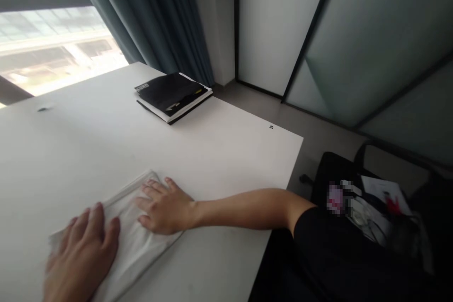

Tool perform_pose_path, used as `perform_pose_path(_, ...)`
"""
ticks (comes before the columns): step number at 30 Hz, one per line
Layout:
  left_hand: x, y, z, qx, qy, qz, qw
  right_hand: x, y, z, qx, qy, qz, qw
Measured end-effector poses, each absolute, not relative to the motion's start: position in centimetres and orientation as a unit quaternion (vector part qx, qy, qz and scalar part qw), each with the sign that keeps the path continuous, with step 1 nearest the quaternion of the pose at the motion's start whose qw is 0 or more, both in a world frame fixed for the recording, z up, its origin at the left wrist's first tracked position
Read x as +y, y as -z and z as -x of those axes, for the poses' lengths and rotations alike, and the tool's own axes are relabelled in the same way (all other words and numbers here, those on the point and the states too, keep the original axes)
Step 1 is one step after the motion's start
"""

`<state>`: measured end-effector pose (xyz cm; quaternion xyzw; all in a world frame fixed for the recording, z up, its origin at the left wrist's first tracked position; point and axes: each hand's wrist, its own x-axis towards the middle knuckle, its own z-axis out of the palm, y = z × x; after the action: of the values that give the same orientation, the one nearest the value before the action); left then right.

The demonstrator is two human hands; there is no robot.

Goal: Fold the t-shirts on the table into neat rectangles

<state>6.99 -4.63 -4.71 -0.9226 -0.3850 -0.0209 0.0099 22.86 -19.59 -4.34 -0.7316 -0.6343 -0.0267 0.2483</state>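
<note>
A flat, folded white piece (pixel 129 245) lies on the white table (pixel 226 151); whether it is cloth or thin plastic I cannot tell. Its surface shows soft creases, and its outline is roughly rectangular. My left hand (pixel 83 247) rests palm down over its left side, fingers stretched out and a little apart. Flat on the far right part of the same piece lies my right hand (pixel 164 208), its fingers spread. Neither hand grips anything. The palms cover part of the white piece.
A stack of black and white books or folders (pixel 173 96) sits near the table's far edge. At right, beyond the table edge, a dark chair (pixel 329 165) carries papers and cables. A blue curtain (pixel 152 14) hangs by the window, and frosted panels (pixel 279 23) stand behind.
</note>
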Motion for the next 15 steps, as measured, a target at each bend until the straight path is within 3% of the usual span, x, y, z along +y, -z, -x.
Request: perform_pose_path(15,-3.7,6.7,-5.2,-0.349,0.072,0.934,-0.010,-20.0,3.5,-22.8,-0.633,-0.023,0.734,0.245)
